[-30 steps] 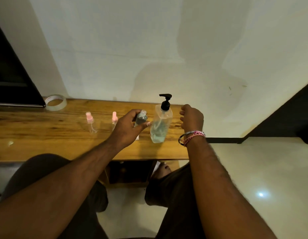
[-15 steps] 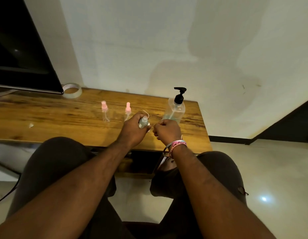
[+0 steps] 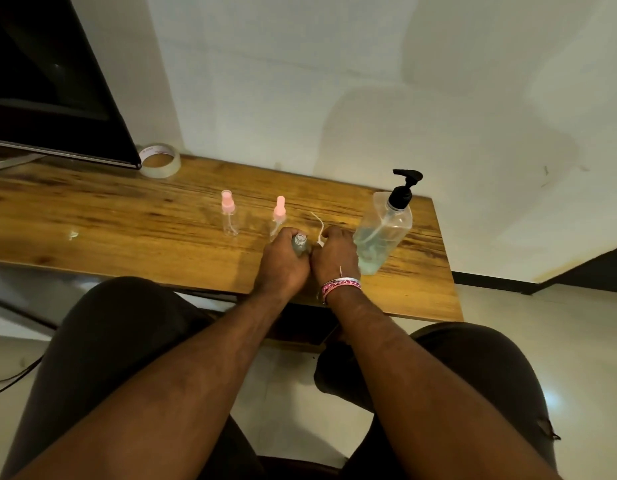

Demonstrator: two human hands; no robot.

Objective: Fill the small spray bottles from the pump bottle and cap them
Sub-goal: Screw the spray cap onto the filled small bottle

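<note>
My left hand (image 3: 283, 263) grips an uncapped small clear spray bottle (image 3: 300, 243) with liquid in it, its open neck pointing up. My right hand (image 3: 334, 258) sits right beside it and pinches a spray cap whose thin white dip tube (image 3: 319, 225) sticks up from the fingers; the cap itself is mostly hidden. The clear pump bottle (image 3: 385, 233) with a black pump head stands just right of my right hand, partly filled with bluish liquid. Two more small bottles with pink caps (image 3: 228, 214) (image 3: 278, 216) stand behind my left hand.
A wooden table (image 3: 127, 223) runs left to right against a white wall. A roll of tape (image 3: 160, 161) lies at the back left beside a dark screen (image 3: 47, 88). My knees are below the table's front edge.
My right hand left the pump bottle and came down next to the left hand, now holding the cap with its tube. The left hand lowered the small bottle toward the table.
</note>
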